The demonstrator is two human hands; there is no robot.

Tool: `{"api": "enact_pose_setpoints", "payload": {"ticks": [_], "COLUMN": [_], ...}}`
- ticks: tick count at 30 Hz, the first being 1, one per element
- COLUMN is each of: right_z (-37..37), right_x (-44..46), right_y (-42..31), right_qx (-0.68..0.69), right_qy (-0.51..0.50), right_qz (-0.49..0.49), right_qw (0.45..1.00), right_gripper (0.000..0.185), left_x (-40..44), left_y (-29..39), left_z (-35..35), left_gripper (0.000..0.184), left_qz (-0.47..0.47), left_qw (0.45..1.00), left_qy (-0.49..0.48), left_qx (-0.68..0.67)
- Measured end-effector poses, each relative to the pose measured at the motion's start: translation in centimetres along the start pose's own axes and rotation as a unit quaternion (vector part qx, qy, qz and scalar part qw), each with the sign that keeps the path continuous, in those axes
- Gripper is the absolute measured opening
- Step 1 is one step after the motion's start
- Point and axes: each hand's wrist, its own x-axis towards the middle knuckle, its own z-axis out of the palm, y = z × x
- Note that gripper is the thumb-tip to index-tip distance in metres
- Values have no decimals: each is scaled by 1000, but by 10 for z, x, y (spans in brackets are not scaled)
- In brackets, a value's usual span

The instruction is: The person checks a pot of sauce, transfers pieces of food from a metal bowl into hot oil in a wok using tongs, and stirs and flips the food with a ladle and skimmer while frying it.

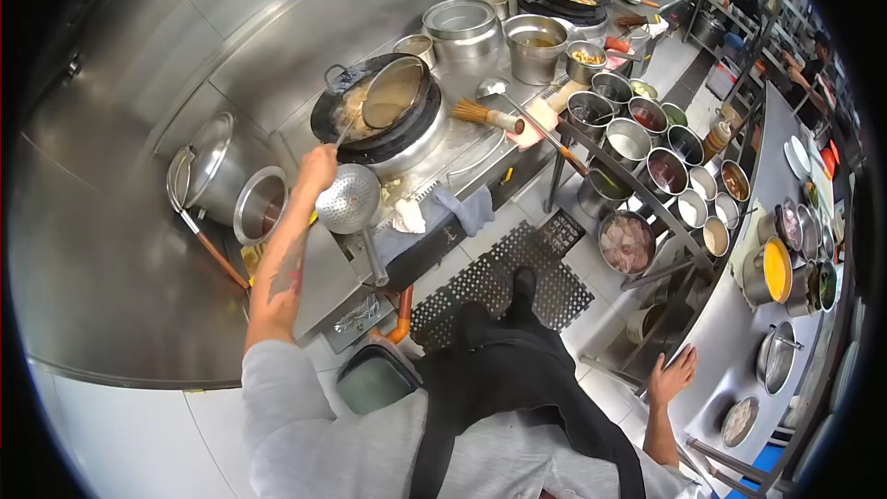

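Note:
My left hand (317, 169) is closed around the handle of a round mesh strainer (394, 94). The strainer is tilted over the right side of a black wok (325, 120), which holds bubbling light-brown liquid; whether its rim touches the wok I cannot tell. Just below that hand, a perforated metal skimmer (348, 199) lies at the stove's front edge. My right hand (673, 376) has its fingers stretched out at the edge of the steel counter (707, 393) and holds nothing.
Beside the wok stand steel pots (536, 48), a straw brush (487, 115) and a long-handled ladle (492, 87). Several sauce containers (666, 169) fill a rack on the right. A perforated black mat (504, 286) covers part of the floor. Other people (811, 65) are far right.

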Motion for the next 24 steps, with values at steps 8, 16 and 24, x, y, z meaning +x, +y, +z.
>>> {"api": "enact_pose_setpoints", "payload": {"ticks": [8, 16, 24], "right_z": [11, 2, 12], "right_x": [-13, -11, -14], "right_y": [14, 5, 9], "right_qx": [-16, -15, 7], "right_qy": [45, 22, 2], "right_qz": [-24, 9, 23], "right_qw": [999, 1000, 1000], "right_gripper": [71, 76, 82], "left_x": [46, 46, 44], "left_y": [-11, -19, -3], "left_z": [10, 0, 120], "left_gripper": [24, 23, 28], "left_qz": [-76, -163, -13], "left_qw": [989, 977, 987], "left_qy": [126, 136, 152], "left_qx": [-9, 5, 54]}}
